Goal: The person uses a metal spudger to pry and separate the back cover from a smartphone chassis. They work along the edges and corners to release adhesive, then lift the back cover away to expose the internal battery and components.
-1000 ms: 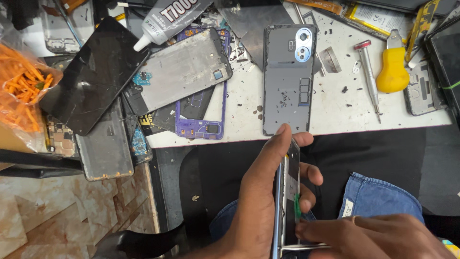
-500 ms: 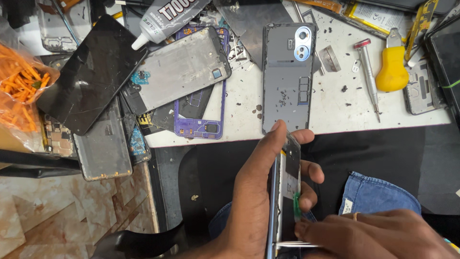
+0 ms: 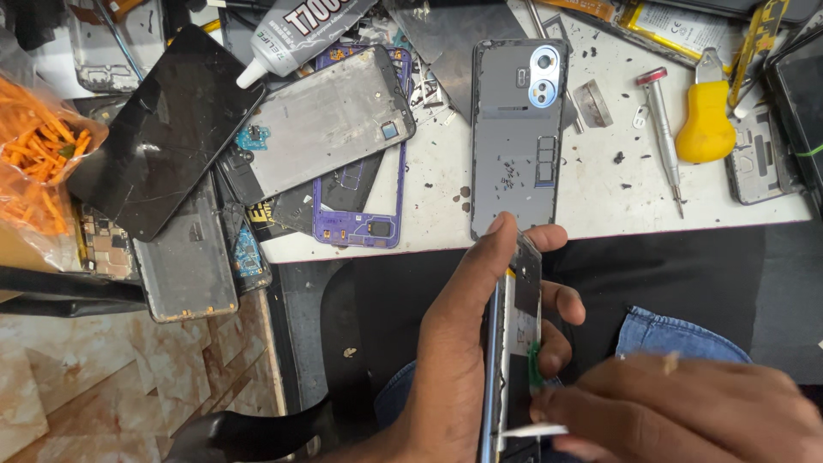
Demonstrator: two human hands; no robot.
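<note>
My left hand (image 3: 459,343) grips an opened phone (image 3: 513,343) edge-on over my lap, fingers wrapped round its far side, thumb along the near edge. My right hand (image 3: 686,411) is closed on a thin pale tool (image 3: 531,430) whose tip touches the phone's inside near a small green part (image 3: 533,360). On the white bench just beyond lies a grey phone back cover (image 3: 519,137) with a round camera ring.
On the bench lie a metal phone mid-frame (image 3: 330,120), a purple frame (image 3: 360,219), a black screen panel (image 3: 167,129), a white glue tube (image 3: 300,30), a yellow-handled tool (image 3: 705,120), a thin screwdriver (image 3: 664,137) and an orange bag (image 3: 39,163) at left.
The view has shifted a little. My left hand has tilted the phone slightly, and my right hand has stayed at its lower edge with the tool.
</note>
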